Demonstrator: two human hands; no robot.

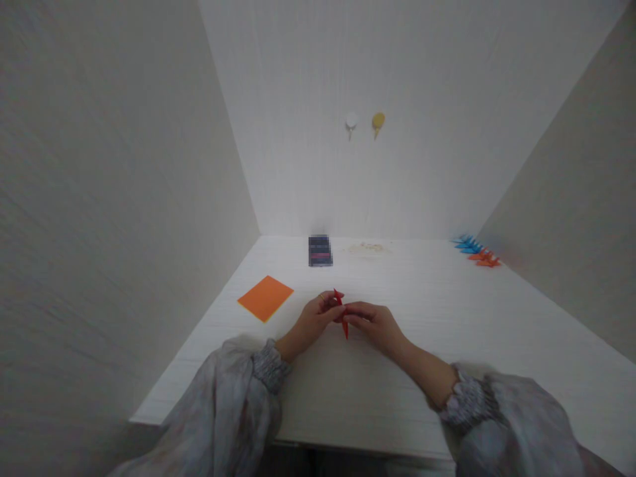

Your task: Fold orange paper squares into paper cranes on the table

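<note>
My left hand [314, 322] and my right hand [375, 326] meet over the middle of the white table [497, 344]. Between their fingertips they pinch a small folded piece of red paper [342, 311]. It is narrow and pointed, with one tip sticking up and one down. Both hands' fingers close on it. Loose grey sleeves cover both my forearms.
A stack of orange square paper [265, 297] lies left of my hands. A small dark box [319, 250] stands at the back. Folded blue paper figures [466, 244] and orange paper figures [485, 259] sit at the far right. Two hooks [365, 123] hang on the back wall.
</note>
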